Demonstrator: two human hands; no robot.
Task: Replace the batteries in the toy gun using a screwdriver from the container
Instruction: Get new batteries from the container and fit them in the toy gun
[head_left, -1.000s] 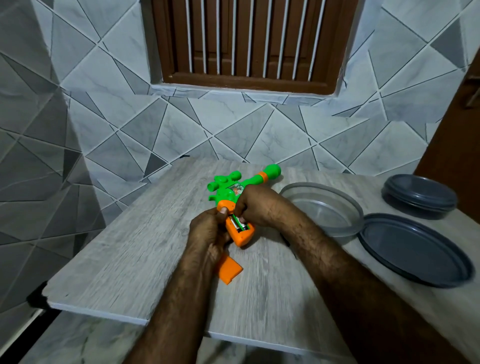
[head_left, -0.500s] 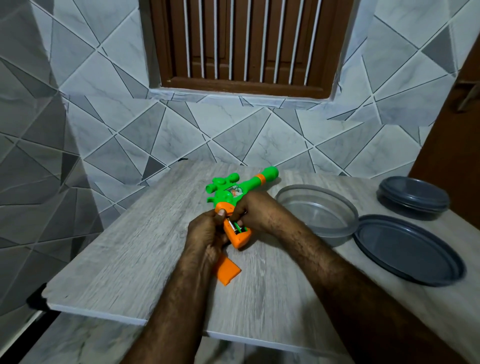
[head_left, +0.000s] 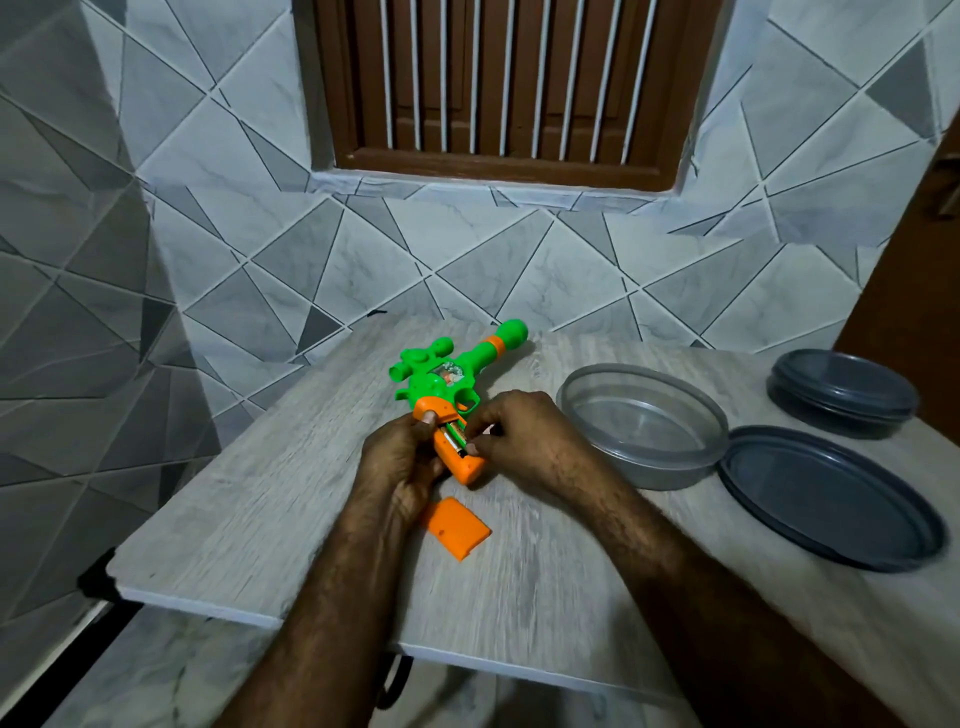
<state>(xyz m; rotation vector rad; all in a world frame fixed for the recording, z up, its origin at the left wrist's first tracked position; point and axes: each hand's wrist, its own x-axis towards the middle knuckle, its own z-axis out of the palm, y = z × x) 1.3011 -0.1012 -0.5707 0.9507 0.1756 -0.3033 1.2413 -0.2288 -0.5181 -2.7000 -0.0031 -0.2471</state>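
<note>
On the wooden tabletop (head_left: 260, 493) lies the green-and-orange toy gun (head_left: 441, 379) — left hand (head_left: 400, 462) gripping its orange handle, right hand (head_left: 524, 431) pinching a battery (head_left: 454, 434) in the open compartment — battery cover (head_left: 457, 527) just beside.

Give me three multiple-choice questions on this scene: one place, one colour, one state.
1. Where is the orange battery cover? A in the clear container; B on the table, near the toy gun; C fitted on the gun.
2. What colour is the muzzle? A green; B blue; C red.
3. The clear container is: A lidded; B open; C overturned.
Key: B, it lies loose on the wood. A, the tip is green. B, its grey lid lies beside it.
</note>
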